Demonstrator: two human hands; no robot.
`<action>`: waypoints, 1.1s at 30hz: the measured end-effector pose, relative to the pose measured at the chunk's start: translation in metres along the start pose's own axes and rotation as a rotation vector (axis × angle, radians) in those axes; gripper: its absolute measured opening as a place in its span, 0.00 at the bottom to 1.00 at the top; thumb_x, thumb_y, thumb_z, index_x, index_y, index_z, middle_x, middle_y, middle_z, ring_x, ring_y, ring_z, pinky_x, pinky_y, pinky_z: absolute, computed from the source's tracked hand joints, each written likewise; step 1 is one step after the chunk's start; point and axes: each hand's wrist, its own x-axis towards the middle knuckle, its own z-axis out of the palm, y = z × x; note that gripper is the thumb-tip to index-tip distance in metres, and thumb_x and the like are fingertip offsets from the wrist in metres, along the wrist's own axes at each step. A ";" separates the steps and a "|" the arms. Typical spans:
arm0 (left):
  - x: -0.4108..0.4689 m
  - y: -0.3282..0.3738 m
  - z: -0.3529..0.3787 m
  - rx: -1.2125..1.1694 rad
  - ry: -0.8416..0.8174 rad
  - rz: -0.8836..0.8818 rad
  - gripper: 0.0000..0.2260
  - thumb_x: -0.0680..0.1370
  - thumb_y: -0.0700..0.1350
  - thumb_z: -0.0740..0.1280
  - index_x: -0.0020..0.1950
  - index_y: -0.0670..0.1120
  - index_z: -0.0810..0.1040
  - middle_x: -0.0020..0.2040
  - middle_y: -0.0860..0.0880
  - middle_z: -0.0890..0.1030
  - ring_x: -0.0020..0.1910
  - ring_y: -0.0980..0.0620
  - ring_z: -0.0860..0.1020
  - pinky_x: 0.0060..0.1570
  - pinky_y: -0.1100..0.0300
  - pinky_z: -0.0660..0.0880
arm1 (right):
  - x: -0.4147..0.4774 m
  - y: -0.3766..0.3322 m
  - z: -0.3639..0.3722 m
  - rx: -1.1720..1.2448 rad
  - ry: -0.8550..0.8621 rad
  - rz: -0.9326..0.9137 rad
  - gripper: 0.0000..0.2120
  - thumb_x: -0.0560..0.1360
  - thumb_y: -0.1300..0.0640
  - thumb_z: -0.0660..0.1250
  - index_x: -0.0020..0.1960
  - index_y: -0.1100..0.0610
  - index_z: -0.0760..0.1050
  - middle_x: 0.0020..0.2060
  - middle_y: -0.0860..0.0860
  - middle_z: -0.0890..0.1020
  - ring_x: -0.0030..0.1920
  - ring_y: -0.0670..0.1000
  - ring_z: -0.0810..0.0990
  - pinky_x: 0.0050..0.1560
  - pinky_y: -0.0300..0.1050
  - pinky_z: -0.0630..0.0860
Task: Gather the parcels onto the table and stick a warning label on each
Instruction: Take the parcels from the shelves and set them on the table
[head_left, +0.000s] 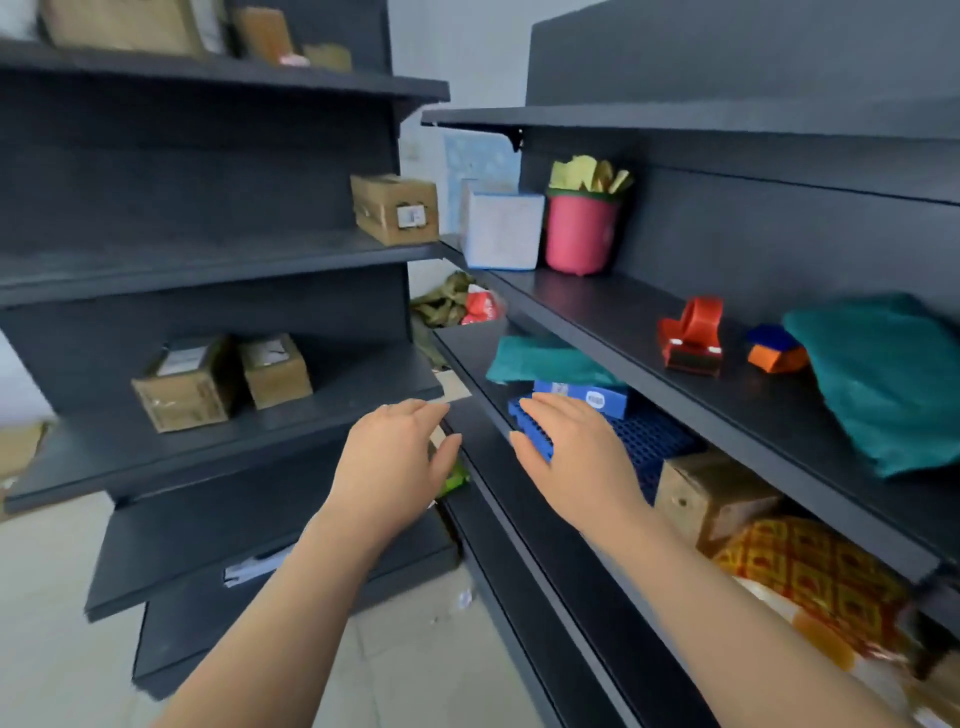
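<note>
The left hand (400, 457) hovers empty, fingers relaxed; the right hand (571, 457), fingers straight, seemingly touches the crate (654, 436) at the shelf (462, 353) edge.

You see dark grey shelves (208, 260), brown cardboard parcels (395, 208), a pink pot (579, 234), teal cloth (888, 374), a red tape dispenser (693, 338) and a blue grid tray (649, 436).
</note>
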 end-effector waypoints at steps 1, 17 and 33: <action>0.030 -0.019 0.004 0.017 0.033 -0.076 0.18 0.79 0.53 0.62 0.68 0.49 0.73 0.62 0.51 0.78 0.59 0.47 0.75 0.59 0.55 0.70 | 0.046 0.004 0.020 0.023 -0.033 -0.046 0.18 0.76 0.52 0.66 0.63 0.60 0.76 0.61 0.55 0.78 0.63 0.56 0.74 0.65 0.54 0.68; 0.229 -0.159 0.008 -0.031 0.100 -0.131 0.20 0.79 0.55 0.60 0.69 0.49 0.71 0.63 0.49 0.77 0.60 0.46 0.74 0.58 0.49 0.73 | 0.277 -0.004 0.109 0.043 0.042 -0.123 0.17 0.77 0.51 0.63 0.63 0.57 0.76 0.59 0.52 0.79 0.61 0.53 0.75 0.62 0.50 0.71; 0.465 -0.252 0.022 -0.005 0.102 -0.097 0.20 0.79 0.59 0.56 0.60 0.47 0.75 0.55 0.45 0.77 0.53 0.43 0.76 0.50 0.48 0.76 | 0.501 0.024 0.177 -0.021 0.156 -0.077 0.16 0.77 0.50 0.63 0.61 0.56 0.76 0.57 0.52 0.80 0.56 0.54 0.77 0.52 0.45 0.73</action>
